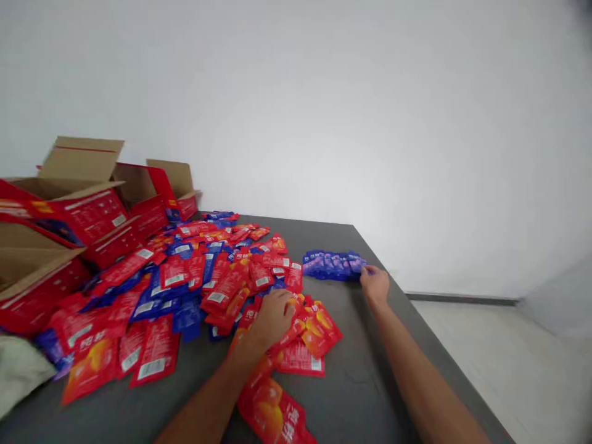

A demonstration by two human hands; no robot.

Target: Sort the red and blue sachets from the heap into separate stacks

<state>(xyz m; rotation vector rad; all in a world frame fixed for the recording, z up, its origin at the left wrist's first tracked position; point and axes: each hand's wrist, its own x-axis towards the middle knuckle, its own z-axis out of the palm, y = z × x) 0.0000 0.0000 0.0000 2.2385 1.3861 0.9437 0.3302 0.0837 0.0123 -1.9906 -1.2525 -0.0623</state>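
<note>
A large spread of red packets (157, 353) and blue packets (187, 316) covers the left and middle of the dark table. My left hand (274, 317) rests on the red packets at the near middle; its fingertips are hidden among them, so what it holds cannot be made out. Farther back on the right lies an overlapping row of blue-purple packets (330, 265). At the right end of that row, my right hand (374, 283) has its fingers pressed together on the edge of the last packet.
Open red cardboard boxes (95, 216) stand along the left side. A pale cloth (21, 370) lies at the near left. The grey table (342, 394) has its right edge beside my right forearm, with pale floor beyond. A white wall rises behind.
</note>
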